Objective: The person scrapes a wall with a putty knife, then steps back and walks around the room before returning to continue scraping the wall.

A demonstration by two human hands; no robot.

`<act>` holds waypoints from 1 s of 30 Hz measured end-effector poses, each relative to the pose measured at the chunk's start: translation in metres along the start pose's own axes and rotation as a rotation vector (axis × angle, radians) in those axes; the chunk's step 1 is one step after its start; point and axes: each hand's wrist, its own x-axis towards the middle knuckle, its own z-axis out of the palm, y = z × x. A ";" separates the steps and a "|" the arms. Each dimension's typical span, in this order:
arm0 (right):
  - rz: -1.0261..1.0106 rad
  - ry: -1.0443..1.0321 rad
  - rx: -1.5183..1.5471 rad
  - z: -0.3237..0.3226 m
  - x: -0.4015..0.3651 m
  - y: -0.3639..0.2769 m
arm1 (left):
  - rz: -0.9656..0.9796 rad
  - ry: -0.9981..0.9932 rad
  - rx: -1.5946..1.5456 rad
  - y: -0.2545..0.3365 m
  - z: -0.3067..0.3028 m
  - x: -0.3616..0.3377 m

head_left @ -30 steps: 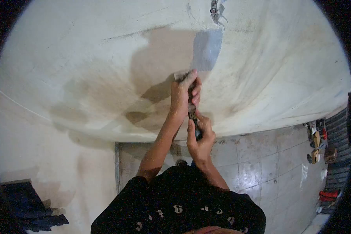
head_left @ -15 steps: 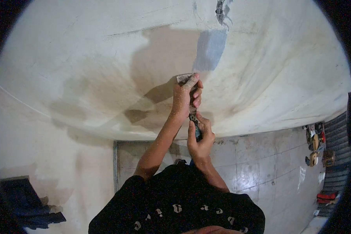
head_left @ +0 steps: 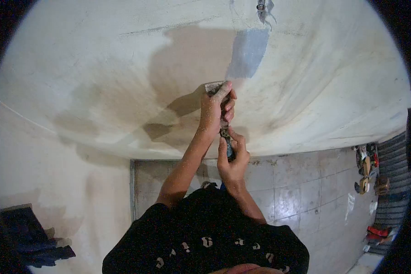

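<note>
My left hand [head_left: 212, 107] is closed around a putty knife [head_left: 213, 86], its flat, crusted blade showing above my thumb. Pale dust speckles that hand and forearm. Just below it, my right hand [head_left: 234, 162] grips a second scraper [head_left: 230, 150] by its dark bluish handle, thumb and forefinger along the sides. The dirty upper end of this scraper reaches up to the lower end of the left-hand tool, where the two overlap in view. Behind both hands stands the off-white wall [head_left: 301, 91], with a grey patch [head_left: 250, 52] a little above the left-hand blade.
Wires [head_left: 261, 8] stick out of the wall at the top. Grey floor tiles [head_left: 301, 182] run along the wall's foot. At the right, tools and other items [head_left: 365, 169] lie by a corrugated sheet [head_left: 392, 173]. Dark cloth [head_left: 29, 237] hangs at the lower left.
Both hands keep their grips and sit slightly higher in the view. The grey patch and the wires also appear a little higher, with the view shifted slightly.
</note>
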 end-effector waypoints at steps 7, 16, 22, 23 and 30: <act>0.044 -0.038 -0.054 -0.004 0.001 -0.004 | -0.048 -0.005 0.014 -0.003 -0.004 0.002; -0.072 0.014 -0.056 0.000 0.000 0.004 | -0.011 -0.053 -0.009 -0.001 -0.003 0.002; 0.092 -0.045 -0.063 -0.007 0.000 -0.004 | -0.028 0.002 -0.004 -0.012 -0.006 -0.001; 0.110 -0.047 -0.067 -0.007 -0.002 -0.004 | -0.039 -0.011 -0.011 -0.011 -0.007 0.000; -0.013 0.040 -0.032 -0.004 -0.002 0.002 | -0.067 -0.015 -0.014 -0.008 -0.003 -0.003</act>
